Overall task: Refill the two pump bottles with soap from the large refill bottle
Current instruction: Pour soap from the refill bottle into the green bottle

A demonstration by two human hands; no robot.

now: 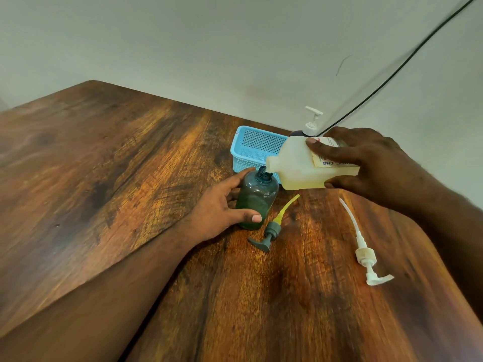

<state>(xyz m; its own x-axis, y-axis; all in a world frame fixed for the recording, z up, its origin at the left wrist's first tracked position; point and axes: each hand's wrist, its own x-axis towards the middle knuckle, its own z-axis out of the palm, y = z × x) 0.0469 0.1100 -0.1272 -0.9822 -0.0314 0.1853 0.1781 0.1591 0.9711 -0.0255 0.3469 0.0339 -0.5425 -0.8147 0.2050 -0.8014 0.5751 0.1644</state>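
A dark translucent pump bottle stands uncapped on the wooden table, with greenish liquid inside. My left hand grips its body from the left. My right hand holds the large white refill bottle tipped on its side, its open mouth right at the dark bottle's neck; yellowish soap lies along its lower side. A grey pump head with a yellow tube lies just in front of the dark bottle. A white pump head with a long tube lies to the right. A second bottle's white pump shows behind the refill bottle.
A light blue perforated basket sits behind the dark bottle near the wall. A black cable runs along the wall down to the table's back corner. The brown wooden table stretches wide to the left and front.
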